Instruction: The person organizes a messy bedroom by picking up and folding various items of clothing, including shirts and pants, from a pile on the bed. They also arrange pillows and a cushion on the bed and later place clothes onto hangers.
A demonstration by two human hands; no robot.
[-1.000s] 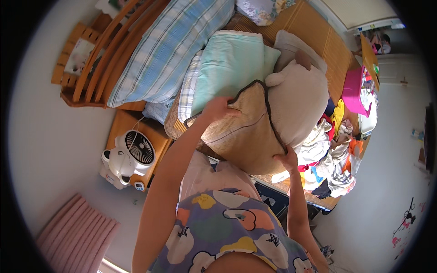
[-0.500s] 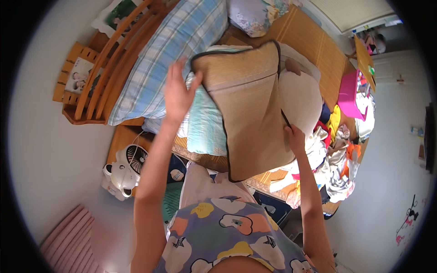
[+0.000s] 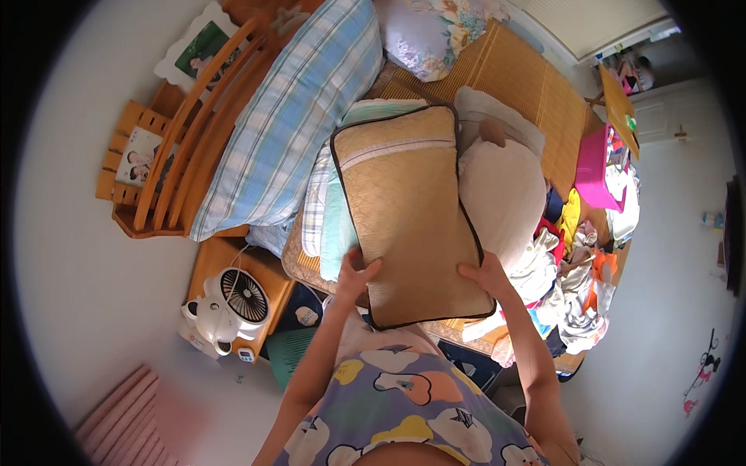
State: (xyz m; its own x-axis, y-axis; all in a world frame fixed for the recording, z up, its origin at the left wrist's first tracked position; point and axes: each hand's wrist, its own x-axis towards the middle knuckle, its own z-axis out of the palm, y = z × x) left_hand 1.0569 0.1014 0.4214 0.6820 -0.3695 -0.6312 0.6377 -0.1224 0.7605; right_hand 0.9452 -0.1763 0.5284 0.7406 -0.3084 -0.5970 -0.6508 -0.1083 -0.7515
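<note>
A tan woven pillow cover (image 3: 408,225) with dark piping and a pale band near its far end lies spread before me, fairly flat. My right hand (image 3: 488,278) grips its near right edge, the thumb on top and the other fingers hidden beneath. At its near left edge is my left hand (image 3: 357,279), thumb over the border and fingers apart from it. Under the cover's left side, folded mint-green bedding (image 3: 336,233) shows. Against its right side rests a beige plush cushion (image 3: 503,194) with a brown patch.
A blue plaid pillow (image 3: 299,116) leans on the wooden headboard (image 3: 183,136). Behind are a floral pillow (image 3: 427,39) and a bamboo mat (image 3: 517,74). Loose clothes (image 3: 571,272) and a pink bin (image 3: 594,167) lie right. A white fan (image 3: 225,311) stands left on a wooden nightstand (image 3: 210,260).
My left hand has come down from above the bedding to the cover's near left edge. The cover, creased and skewed before, now lies straighter and flatter. My right hand has shifted slightly nearer.
</note>
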